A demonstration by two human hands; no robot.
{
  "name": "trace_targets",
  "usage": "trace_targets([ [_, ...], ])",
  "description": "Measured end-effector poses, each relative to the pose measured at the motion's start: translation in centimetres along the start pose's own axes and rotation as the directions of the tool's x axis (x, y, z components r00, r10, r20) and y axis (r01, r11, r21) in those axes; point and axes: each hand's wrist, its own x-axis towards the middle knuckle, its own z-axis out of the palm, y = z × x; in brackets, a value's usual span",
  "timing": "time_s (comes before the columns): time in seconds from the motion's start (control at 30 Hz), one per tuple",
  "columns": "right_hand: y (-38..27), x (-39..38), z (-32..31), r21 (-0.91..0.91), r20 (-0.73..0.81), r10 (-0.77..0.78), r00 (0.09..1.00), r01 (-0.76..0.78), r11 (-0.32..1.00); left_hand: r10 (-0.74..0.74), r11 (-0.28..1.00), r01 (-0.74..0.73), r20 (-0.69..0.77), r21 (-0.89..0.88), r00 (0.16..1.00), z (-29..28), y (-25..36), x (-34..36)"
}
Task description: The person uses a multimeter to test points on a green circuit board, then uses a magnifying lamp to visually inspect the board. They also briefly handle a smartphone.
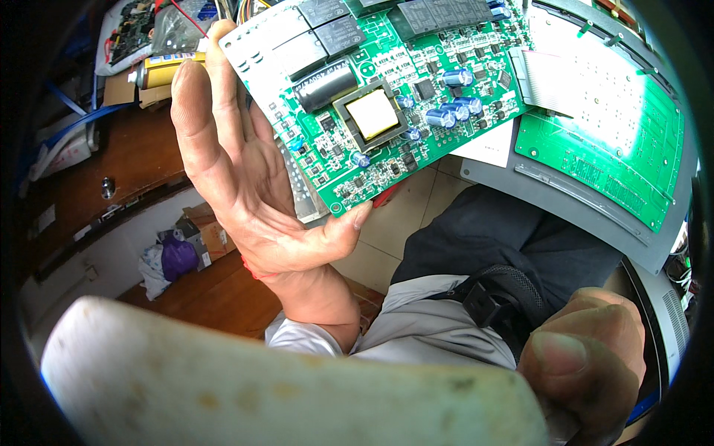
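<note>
My left hand (256, 193) holds a green circuit board (416, 156) at its lower left side. The thumb presses near the bottom corner, and the fingers stretch up along the left edge. Black relays, a large black capacitor, a yellow-cored transformer and several small blue capacitors show on the board. A grey ribbon cable (541, 78) runs from its right side towards a second green board (595, 175) on a grey panel (550, 201). My right hand (587, 357) is closed at the right end of a pale, stained, long object (282, 394), blurred and very near the camera.
At the left, a brown wooden desk (126, 156) carries a yellow tube (167, 73), blue cables and a tray of electronic parts. Lower down lie a purple bag (178, 254) and cardboard boxes (212, 230). My lap is below the boards, with floor tiles (416, 201) beyond.
</note>
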Motion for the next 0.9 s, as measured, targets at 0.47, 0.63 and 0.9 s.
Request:
trace_targets([
  [0.47, -0.9, 2.5, 1.2, 0.119, -0.081, 0.024, 0.996, -0.014, 0.993, 0.024, 0.999, -0.025, 0.026, 0.025, 0.999, 0.1, 0.0, 0.0],
  [0.63, 0.4, 4.6, 5.8, 0.113, -0.566, -0.218, 0.795, 0.337, 0.935, 0.053, 0.998, -0.053, 0.02, -0.016, 0.998, 0.1, -0.5, 0.0],
  [0.9, 1.2, 4.2, 4.0, 0.09, -0.334, -0.256, 0.907, 0.301, 0.949, 0.06, 0.998, -0.06, 0.013, -0.016, 0.998, 0.0, -0.8, -0.1],
])
